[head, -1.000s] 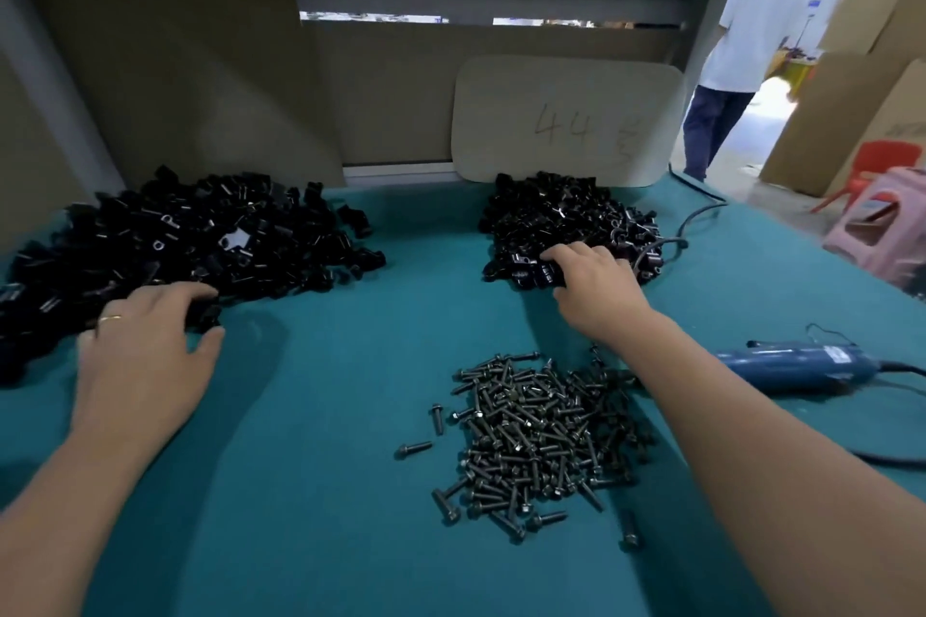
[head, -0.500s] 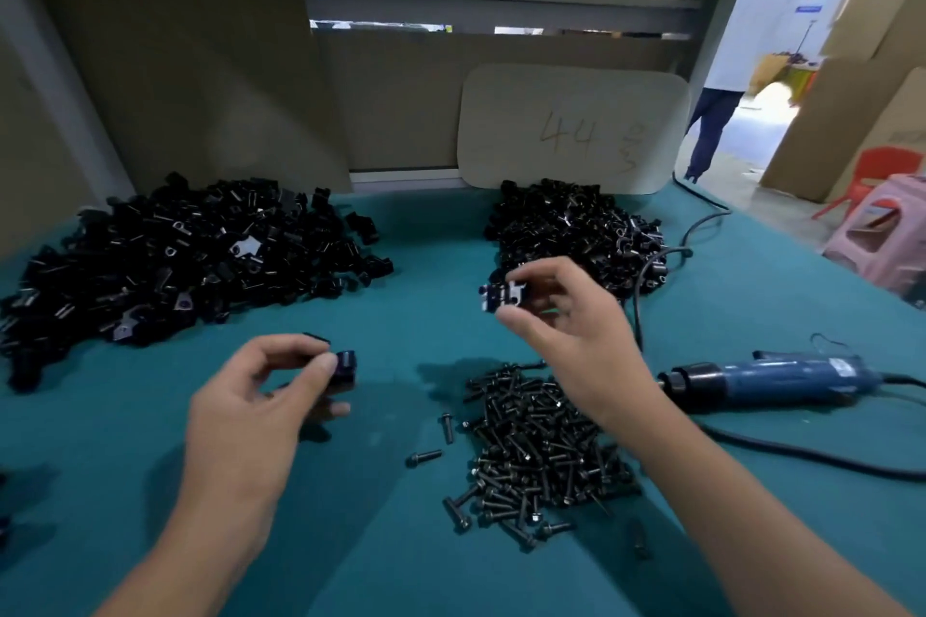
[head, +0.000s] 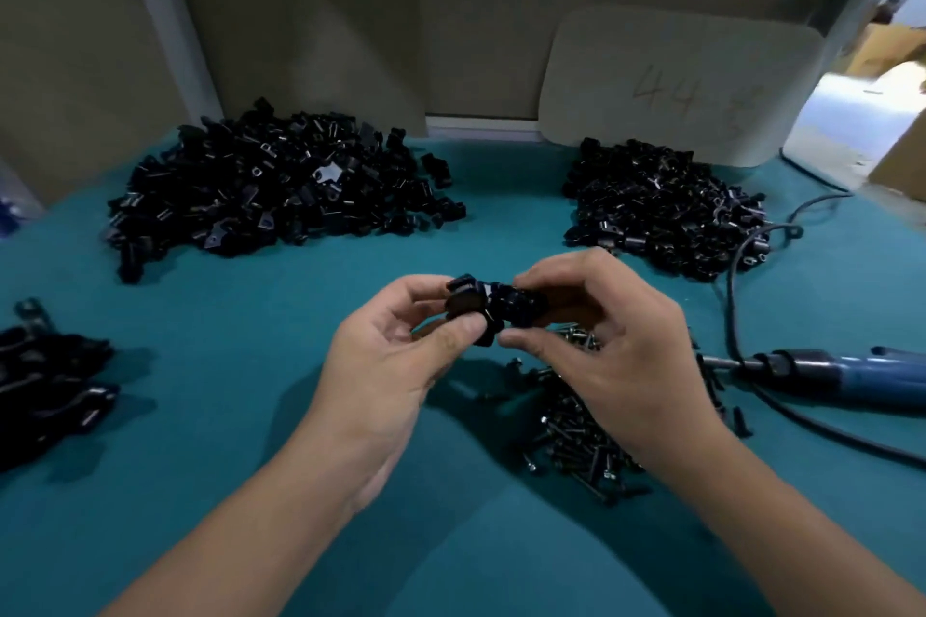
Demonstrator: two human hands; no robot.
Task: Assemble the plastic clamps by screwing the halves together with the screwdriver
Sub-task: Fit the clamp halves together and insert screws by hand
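Above the middle of the teal table, my left hand pinches a black clamp half between thumb and fingers. My right hand pinches a second black clamp half, and the two halves touch each other. A heap of dark screws lies under my right hand, partly hidden by it. The blue electric screwdriver lies on the table to the right, its bit pointing at the screws.
A big pile of black clamp halves sits at the back left, a smaller pile at the back right. More black parts lie at the left edge. The screwdriver's cable loops on the right. A board marked 44 leans behind.
Both hands have come together at the table's middle, bringing the two clamp halves into contact. A second ago each hand was reaching into its own pile.
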